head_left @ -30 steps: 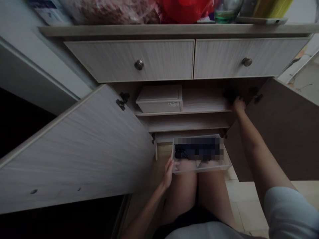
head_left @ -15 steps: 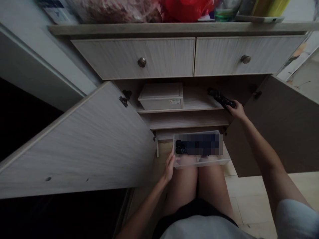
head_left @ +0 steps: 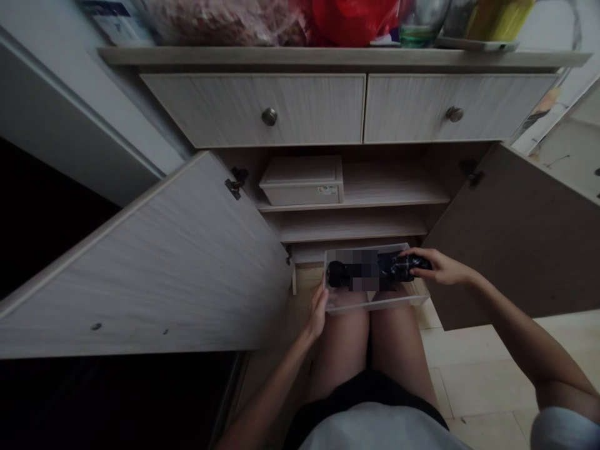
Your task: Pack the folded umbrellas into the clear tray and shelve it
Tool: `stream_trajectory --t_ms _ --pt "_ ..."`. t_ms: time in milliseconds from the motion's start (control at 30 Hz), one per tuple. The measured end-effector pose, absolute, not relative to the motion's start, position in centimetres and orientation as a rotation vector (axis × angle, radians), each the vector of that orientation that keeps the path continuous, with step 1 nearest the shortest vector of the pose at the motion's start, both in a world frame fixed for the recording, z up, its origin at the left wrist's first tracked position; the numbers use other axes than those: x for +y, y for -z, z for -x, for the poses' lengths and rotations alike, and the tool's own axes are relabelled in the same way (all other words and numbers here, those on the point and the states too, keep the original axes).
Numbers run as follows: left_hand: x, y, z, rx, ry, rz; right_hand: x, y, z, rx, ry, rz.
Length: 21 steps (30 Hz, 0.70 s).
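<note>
My left hand (head_left: 318, 310) grips the left wall of a clear plastic bin (head_left: 382, 305) that rests on my thighs. In my right hand (head_left: 441, 266) is a black folded umbrella (head_left: 401, 269), held by its right end. It lies nearly level across the right side of the bin, partly within the rim. Another dark item (head_left: 335, 274), which looks like a folded umbrella, sits at the bin's left end. Blurred squares cover the middle of the contents, so where the two meet cannot be made out.
An open cabinet stands ahead, its left door (head_left: 154, 269) and right door (head_left: 515, 231) swung toward me. A white drawer box (head_left: 302, 187) sits on the upper shelf (head_left: 394, 184). Two closed drawers (head_left: 248, 103) are above. Bags, including a red one (head_left: 354, 22), and a glass (head_left: 417, 28) crowd the top.
My right hand has brought the black umbrella from in front of the upper shelf down and left to the bin. My left hand has stayed at the bin's left wall.
</note>
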State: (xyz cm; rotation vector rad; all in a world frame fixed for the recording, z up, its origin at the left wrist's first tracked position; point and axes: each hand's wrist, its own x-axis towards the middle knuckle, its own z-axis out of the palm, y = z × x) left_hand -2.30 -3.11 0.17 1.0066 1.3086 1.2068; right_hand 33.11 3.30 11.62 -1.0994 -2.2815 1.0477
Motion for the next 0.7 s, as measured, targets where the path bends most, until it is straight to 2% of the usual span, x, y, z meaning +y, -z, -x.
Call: stream_trajectory --t_ms 233,700 --pt "-2.8 -0.1 2.4 1.308 -1.219 -1.105 2.8 -9.8 -31.4 -2.551 -0.965 1.050" --pt "-2.8 0.4 2.5 1.316 -1.212 -1.116 2.3 -8.0 -30.2 -2.619 -0.846 1.167"
